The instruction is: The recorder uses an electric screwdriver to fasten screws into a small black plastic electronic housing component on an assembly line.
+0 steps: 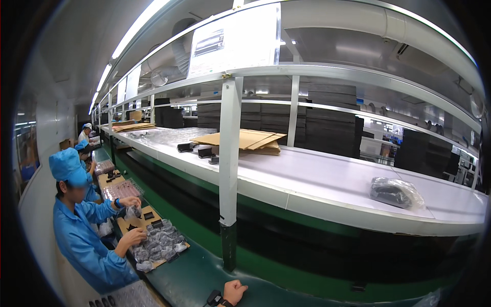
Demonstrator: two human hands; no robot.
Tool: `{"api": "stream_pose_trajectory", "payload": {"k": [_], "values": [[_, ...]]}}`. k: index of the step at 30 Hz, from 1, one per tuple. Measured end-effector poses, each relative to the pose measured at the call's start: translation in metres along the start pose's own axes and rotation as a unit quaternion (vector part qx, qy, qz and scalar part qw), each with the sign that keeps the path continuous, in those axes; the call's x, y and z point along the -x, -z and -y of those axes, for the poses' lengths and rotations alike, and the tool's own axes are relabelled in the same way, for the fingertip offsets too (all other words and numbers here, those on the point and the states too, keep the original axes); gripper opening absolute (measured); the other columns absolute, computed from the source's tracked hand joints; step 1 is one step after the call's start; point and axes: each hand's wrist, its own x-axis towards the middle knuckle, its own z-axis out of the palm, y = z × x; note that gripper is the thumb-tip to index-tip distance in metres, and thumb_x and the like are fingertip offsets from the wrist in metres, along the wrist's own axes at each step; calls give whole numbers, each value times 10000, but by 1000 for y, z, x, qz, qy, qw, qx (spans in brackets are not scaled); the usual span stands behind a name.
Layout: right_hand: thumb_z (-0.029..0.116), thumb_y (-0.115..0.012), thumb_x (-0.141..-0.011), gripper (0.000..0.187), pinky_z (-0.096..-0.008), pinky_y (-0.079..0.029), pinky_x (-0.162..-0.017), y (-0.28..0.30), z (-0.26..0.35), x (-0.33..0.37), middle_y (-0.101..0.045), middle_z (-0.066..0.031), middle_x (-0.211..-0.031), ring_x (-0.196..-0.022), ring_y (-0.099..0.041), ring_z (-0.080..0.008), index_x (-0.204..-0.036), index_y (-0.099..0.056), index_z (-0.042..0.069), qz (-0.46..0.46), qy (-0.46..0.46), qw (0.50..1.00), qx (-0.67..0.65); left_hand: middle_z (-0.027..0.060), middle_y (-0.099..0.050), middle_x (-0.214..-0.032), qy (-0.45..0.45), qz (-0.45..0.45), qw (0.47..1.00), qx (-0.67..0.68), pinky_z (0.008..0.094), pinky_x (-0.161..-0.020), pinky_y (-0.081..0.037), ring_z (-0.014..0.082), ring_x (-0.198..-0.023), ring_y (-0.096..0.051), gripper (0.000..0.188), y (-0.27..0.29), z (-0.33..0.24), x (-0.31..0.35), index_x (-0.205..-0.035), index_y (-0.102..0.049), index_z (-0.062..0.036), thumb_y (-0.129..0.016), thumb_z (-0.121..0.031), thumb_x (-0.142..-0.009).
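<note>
My left hand (235,291) rests low in the middle of the view at the green bench edge (199,266), its fingers curled closed. Whatever lies inside the fingers, if anything, is hidden. A dark band (224,303) circles the wrist. Just left of it is a small black power adapter (214,297), which may touch the wrist. My right hand is out of sight. At the lower right corner part of a clear plastic bag (429,299) shows. A small dark object (358,286) lies on the green conveyor belt (307,279).
To the left a co-worker in blue (89,240) handles bagged parts above a cardboard tray (190,244). A white post (230,153) rises beside the belt. The long white shelf (327,171) bears cardboard sheets (255,139), black parts (206,153) and a bagged black item (394,193).
</note>
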Motion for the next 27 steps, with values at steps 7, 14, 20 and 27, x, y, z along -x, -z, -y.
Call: {"api": "stream_pose_trajectory", "payload": {"k": [7, 14, 20, 27], "values": [[388, -727, -987, 481, -435, -505, -895, 7, 10, 0, -729, -285, -1003, -907, -669, -403, -1015, -721, -92, 46, -71, 995, 43, 32, -340, -584, 81, 4, 996, 46, 393, -525, -310, 146, -582, -315, 434, 1, -11, -2, -642, -388, -58, -773, -126, -829], [356, -730, -990, 444, -418, -502, -917, 9, 15, -1, -738, -268, -1038, -937, -674, -374, -1042, -728, -85, 57, -73, 995, 24, -10, -376, -556, 137, 45, 985, 94, 344, -483, -317, 103, -538, -360, 440, 2, 21, 1, -630, -391, -84, -769, -122, -853], [340, -726, -995, 438, -401, -497, -958, 6, 10, -1, -750, -240, -1066, -977, -685, -336, -1077, -723, -90, 54, -83, 995, 24, -14, -430, -547, 144, 43, 983, 107, 311, -481, -347, 90, -528, -427, 416, 1, 1, -3, -630, -427, -92, -764, -114, -871], [335, -728, -992, 442, -401, -487, -986, 5, -3, 5, -741, -251, -1120, -1030, -682, -350, -1119, -715, -88, 14, -8, 1000, -24, 9, -561, -674, 228, 181, 920, 264, 279, -547, -427, 106, -605, -534, 204, 3, -23, 13, -827, -548, -99, -723, -106, -933]]}}
